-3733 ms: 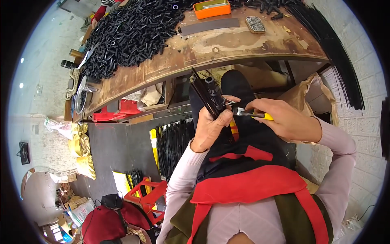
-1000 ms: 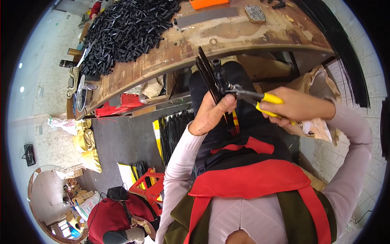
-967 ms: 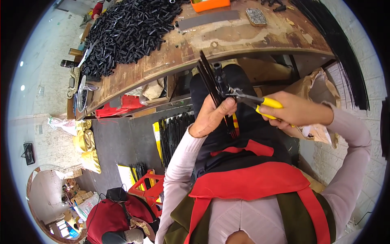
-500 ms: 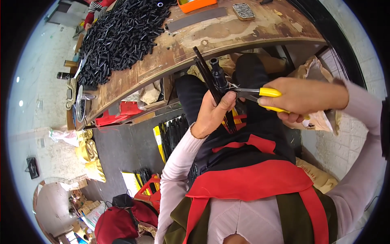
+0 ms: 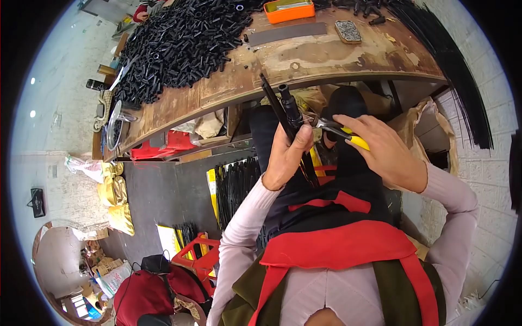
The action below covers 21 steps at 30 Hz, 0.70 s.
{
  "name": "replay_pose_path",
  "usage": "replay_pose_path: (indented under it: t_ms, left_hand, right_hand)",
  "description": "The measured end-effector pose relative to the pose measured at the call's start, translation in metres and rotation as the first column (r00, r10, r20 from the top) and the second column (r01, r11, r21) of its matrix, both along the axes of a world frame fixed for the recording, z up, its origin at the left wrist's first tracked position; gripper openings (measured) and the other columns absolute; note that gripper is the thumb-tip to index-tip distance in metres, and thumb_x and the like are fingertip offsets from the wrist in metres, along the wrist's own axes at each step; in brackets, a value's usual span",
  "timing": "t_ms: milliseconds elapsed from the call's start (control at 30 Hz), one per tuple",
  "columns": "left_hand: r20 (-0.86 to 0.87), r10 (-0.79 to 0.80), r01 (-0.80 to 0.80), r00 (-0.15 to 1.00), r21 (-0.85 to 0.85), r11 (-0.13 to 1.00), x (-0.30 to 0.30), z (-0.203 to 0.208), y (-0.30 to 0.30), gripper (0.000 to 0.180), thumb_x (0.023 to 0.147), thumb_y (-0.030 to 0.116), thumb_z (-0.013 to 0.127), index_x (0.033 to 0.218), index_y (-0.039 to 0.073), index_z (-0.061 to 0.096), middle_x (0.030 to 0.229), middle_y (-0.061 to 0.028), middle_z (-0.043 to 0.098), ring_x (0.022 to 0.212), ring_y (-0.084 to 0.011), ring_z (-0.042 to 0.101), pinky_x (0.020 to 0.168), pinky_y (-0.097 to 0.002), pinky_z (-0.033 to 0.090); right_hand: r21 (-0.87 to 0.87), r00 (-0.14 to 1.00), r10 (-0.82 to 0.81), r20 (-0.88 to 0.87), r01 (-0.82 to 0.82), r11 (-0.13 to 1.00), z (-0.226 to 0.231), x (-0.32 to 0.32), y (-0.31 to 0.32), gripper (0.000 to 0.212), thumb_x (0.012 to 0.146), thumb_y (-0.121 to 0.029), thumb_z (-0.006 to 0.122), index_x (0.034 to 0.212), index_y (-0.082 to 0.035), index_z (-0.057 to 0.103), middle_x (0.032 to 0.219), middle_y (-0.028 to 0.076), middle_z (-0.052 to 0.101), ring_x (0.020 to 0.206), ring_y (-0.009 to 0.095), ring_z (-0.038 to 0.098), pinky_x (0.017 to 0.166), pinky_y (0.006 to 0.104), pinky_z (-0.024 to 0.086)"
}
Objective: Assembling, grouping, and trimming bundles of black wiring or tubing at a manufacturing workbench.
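My left hand (image 5: 287, 157) is closed around a black umbrella frame (image 5: 291, 107), above my lap. The frame has a stepped, ridged tube, and its thin dark ribs (image 5: 276, 106) are bunched alongside. Closed on yellow-handled pliers (image 5: 359, 142), my right hand (image 5: 390, 148) lies palm down over the handles. The metal jaws point left and come up close to the tube, by my left thumb. Thin wire (image 5: 310, 118) shows between the tube and the jaws; whether the jaws grip it is too small to tell.
On the wooden workbench (image 5: 217, 87) ahead lie a big heap of black tubes (image 5: 179, 46), an orange box (image 5: 290, 12), a grey strip (image 5: 288, 33) and a small speckled block (image 5: 348, 31). Long black rods (image 5: 462, 81) hang over its right end. A paper sack (image 5: 416, 127) stands at right.
My right hand has rolled over the pliers from a sideways hold, with its wrist swinging lower and nearer. The left hand keeps its hold on the frame. The whole view has shifted slightly.
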<state>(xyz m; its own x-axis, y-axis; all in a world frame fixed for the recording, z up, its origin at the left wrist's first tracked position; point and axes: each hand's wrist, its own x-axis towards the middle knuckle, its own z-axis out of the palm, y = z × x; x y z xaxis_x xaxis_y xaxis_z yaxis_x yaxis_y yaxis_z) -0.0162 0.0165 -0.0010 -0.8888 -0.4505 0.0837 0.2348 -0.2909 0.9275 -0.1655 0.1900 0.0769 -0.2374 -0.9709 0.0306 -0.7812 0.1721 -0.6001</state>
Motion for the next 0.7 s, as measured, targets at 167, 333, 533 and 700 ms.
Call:
replay_pose_path:
  t_ms: [167, 333, 533, 700]
  left_hand:
    - [0.007, -0.02, 0.02, 1.0, -0.036, 0.999, -0.003, 0.003, 0.002, 0.026, 0.101, 0.027, 0.055, 0.107, 0.003, 0.046, 0.075, 0.0018, 0.045, 0.064, -0.0072, 0.042, 0.057, -0.023, 0.035]
    - [0.04, 0.021, -0.019, 0.999, -0.061, 0.998, -0.007, 0.013, 0.011, 0.029, 0.1, 0.034, 0.054, 0.094, 0.007, 0.046, 0.071, 0.0026, 0.036, 0.063, -0.0085, 0.034, 0.057, -0.0255, 0.033]
    - [0.02, -0.062, 0.063, 0.998, -0.057, 0.996, -0.004, 0.01, 0.01, 0.033, 0.097, 0.035, 0.06, 0.099, 0.006, 0.045, 0.07, 0.0012, 0.039, 0.061, -0.0094, 0.036, 0.056, -0.0261, 0.034]
    - [-0.052, -0.168, 0.164, 0.984, -0.078, 0.983, 0.005, 0.009, 0.005, 0.025, 0.099, 0.026, 0.059, 0.097, 0.002, 0.052, 0.07, 0.0026, 0.044, 0.063, -0.0077, 0.041, 0.056, -0.0234, 0.034]
  right_hand:
    - [-0.102, 0.974, -0.014, -0.225, -0.009, 0.995, 0.0, -0.006, -0.002, 0.063, 0.08, 0.003, 0.06, 0.14, -0.01, 0.046, 0.108, 0.014, 0.053, 0.1, 0.033, 0.053, 0.092, 0.0427, 0.041]
    - [-0.108, 0.914, -0.069, -0.401, 0.028, 0.994, 0.0, -0.012, -0.002, 0.065, 0.08, 0.001, 0.061, 0.142, -0.013, 0.047, 0.11, 0.014, 0.052, 0.102, 0.03, 0.052, 0.087, 0.0419, 0.043]
    - [-0.022, 0.949, 0.093, -0.303, -0.104, 0.994, 0.013, -0.034, 0.002, 0.057, 0.082, -0.011, 0.07, 0.136, -0.012, 0.051, 0.083, 0.008, 0.061, 0.07, 0.023, 0.061, 0.062, 0.0348, 0.048]
    - [0.44, 0.725, -0.04, 0.688, -0.373, 0.817, 0.053, -0.037, -0.009, 0.057, 0.074, -0.021, 0.08, 0.118, -0.003, 0.05, 0.062, 0.008, 0.062, 0.053, 0.014, 0.06, 0.049, 0.0302, 0.043]
